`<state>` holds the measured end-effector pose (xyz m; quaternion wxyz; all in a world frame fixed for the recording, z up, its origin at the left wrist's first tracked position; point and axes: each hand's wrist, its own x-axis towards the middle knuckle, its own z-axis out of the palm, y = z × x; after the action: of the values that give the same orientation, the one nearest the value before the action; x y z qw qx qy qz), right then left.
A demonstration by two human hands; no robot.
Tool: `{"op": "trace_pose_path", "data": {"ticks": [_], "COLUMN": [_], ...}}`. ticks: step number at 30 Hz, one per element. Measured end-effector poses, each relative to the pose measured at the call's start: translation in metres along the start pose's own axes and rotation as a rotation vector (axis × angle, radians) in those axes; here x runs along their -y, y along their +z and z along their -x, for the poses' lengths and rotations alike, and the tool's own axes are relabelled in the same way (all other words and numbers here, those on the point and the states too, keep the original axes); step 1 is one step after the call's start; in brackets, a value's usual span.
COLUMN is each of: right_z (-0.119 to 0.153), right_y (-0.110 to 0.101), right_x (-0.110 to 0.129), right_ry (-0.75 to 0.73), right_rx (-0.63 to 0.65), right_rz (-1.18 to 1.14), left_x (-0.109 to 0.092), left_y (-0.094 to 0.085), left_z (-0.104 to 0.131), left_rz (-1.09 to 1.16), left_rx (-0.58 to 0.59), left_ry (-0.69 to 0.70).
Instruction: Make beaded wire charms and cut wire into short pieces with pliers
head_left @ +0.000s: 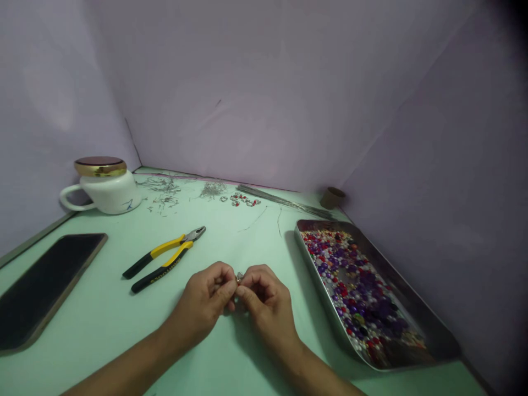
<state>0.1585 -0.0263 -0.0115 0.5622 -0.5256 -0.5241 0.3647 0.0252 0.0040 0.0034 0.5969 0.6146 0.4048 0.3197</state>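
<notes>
Surface: Pale green surface point(231, 245), enclosed at its far edge and sides by lilac panels point(268, 93).
Left hand: The person's left hand point(202, 300) works near the middle of the surface's near edge, its grip narrow, thumb and fingertips pinching one side of a small shiny piece point(239, 276).
Right hand: The right hand point(270, 302) mirrors it, its grip also narrow and holding the other side of the same piece.
Small shiny piece: Silvery and mostly hidden by fingers, it sits between the two hands; its exact form cannot be told.
Pliers: Yellow-and-black pliers point(188, 240) lie left of the hands, handles spread toward the left edge, nose toward the far edge.
Phone: A dark-screened phone point(49, 291) lies at the near left corner.
Mug: A white mug point(111, 195), topped by a gold-rimmed lid point(101, 169), stands near the far left corner, handle toward the left edge.
Wire: Short wire scraps point(163, 185) and a finer tangle point(212, 190) lie along the far edge, beside red-and-silver beaded pieces point(236, 201); a bundle of long wires point(284, 202) runs toward the far right corner.
Brown cup: A small brown cup-like object point(332, 198) stands at that corner.
Tray: A metal tray point(320, 286) of red, purple and white beads point(367, 305) lies along the right edge.
</notes>
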Motion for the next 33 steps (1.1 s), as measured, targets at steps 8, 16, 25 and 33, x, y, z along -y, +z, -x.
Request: {"op": "trace_pose_path", "data": {"ticks": [8, 16, 25, 33], "right_z": [-0.0005, -0.0046, -0.0012, -0.0053], "right_y": [-0.0005, -0.0007, -0.0015, -0.0041], "right_x": [0.0012, -0.0003, -0.0024, -0.0042], "right_ry": [0.022, 0.208, 0.107, 0.191], "right_rx": [-0.022, 0.057, 0.036, 0.05], "right_rz": [0.005, -0.134, 0.003, -0.075], "left_x": [0.0018, 0.0026, 0.0027, 0.0019], "left_y": [-0.002, -0.0065, 0.0013, -0.0029], "left_z": [-0.0031, -0.0068, -0.0025, -0.0072], "left_rz": [0.015, 0.031, -0.002, -0.129], "left_rx": [0.005, 0.059, -0.089, -0.279], "left_ry": [-0.019, -0.034, -0.09, -0.068]}}
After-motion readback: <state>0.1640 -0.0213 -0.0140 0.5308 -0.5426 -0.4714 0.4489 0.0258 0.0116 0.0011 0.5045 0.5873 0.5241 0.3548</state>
